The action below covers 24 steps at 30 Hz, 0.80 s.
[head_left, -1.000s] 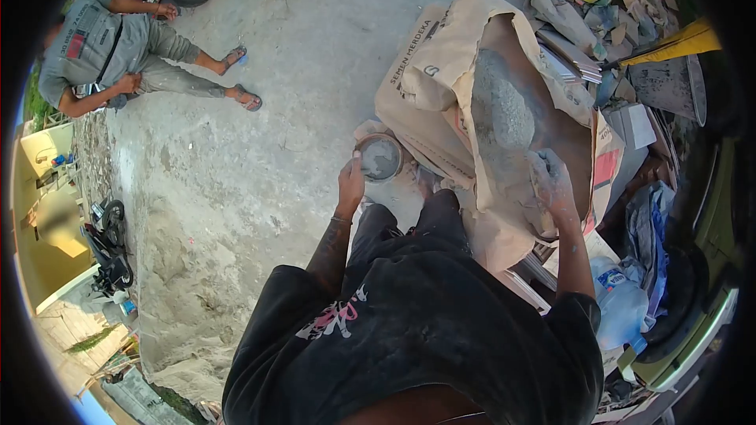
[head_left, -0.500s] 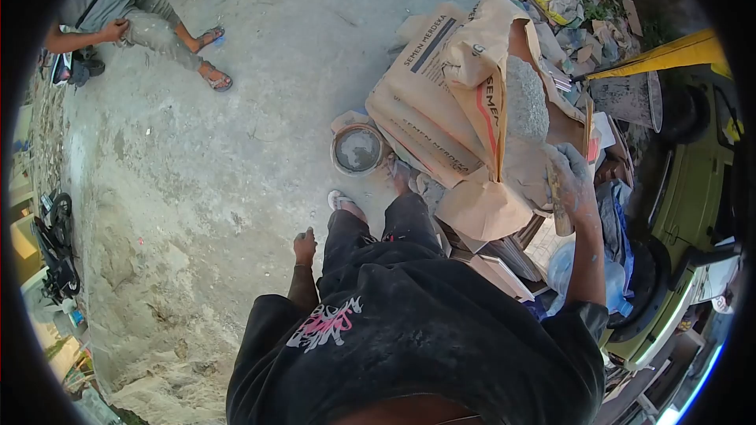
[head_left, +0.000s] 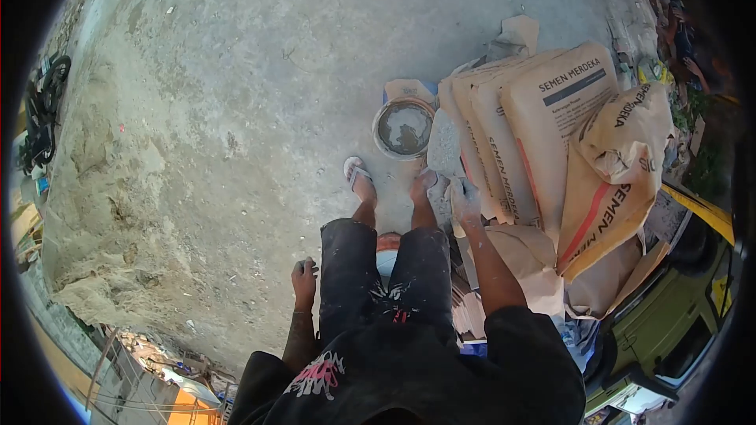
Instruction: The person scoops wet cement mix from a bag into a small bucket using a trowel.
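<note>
My right hand (head_left: 466,201) is closed around the handle of a trowel. Grey cement powder covers the trowel's blade (head_left: 444,144), which points forward close to the right side of a round bucket (head_left: 376,132). Inside that bucket lies a grey wet mix (head_left: 407,127). My left hand (head_left: 304,277) hangs beside my left thigh, fingers loosely curled and slightly apart, with nothing visible in it. An opened paper cement bag (head_left: 622,177), its top crumpled, stands to the right of my right hand.
Several full cement bags (head_left: 543,110) lean together right of the bucket. Torn brown paper (head_left: 524,256) lies below my right forearm. A green vehicle (head_left: 669,338) stands at the lower right, a motorcycle (head_left: 43,114) at the far left. Rough concrete ground (head_left: 213,149) stretches leftward.
My right hand has carried the powder-laden trowel from the opened bag leftward to near the bucket. The view has turned, and the seated person at upper left is out of view.
</note>
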Motion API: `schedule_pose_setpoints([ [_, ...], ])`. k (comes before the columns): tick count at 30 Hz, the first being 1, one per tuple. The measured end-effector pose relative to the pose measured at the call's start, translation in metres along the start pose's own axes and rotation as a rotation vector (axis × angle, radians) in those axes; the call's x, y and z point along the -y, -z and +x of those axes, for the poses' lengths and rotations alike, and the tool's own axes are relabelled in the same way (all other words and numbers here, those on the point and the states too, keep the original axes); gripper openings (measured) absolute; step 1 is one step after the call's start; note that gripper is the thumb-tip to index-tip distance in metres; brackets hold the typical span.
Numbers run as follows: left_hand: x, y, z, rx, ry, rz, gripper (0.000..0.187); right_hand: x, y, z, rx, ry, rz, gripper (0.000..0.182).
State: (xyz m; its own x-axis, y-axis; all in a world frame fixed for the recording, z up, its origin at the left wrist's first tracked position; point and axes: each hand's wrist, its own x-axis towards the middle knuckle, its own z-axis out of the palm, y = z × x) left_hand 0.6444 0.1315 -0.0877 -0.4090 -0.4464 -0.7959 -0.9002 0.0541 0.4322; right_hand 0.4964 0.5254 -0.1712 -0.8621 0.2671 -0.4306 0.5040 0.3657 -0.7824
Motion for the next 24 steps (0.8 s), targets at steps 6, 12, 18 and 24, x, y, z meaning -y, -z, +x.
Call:
schedule_pose_setpoints([
  [6, 0.111, -0.021, -0.034, -0.252, 0.337, 0.135, 0.035, -0.107, -0.076, 0.096, 0.071, 0.008, -0.544, 0.023],
  [12, 0.11, -0.055, -0.06, -0.216, 0.351, 0.417, 0.04, -0.172, -0.119, 0.129, 0.303, -0.062, -0.552, 0.026],
  [18, 0.112, -0.068, -0.071, -0.21, 0.401, 0.462, 0.041, -0.148, -0.135, 0.156, 0.317, 0.068, -0.58, 0.026],
  [24, 0.11, -0.073, -0.071, -0.202, 0.38, 0.473, 0.04, -0.131, -0.126, 0.157, 0.346, 0.105, -0.67, 0.027],
])
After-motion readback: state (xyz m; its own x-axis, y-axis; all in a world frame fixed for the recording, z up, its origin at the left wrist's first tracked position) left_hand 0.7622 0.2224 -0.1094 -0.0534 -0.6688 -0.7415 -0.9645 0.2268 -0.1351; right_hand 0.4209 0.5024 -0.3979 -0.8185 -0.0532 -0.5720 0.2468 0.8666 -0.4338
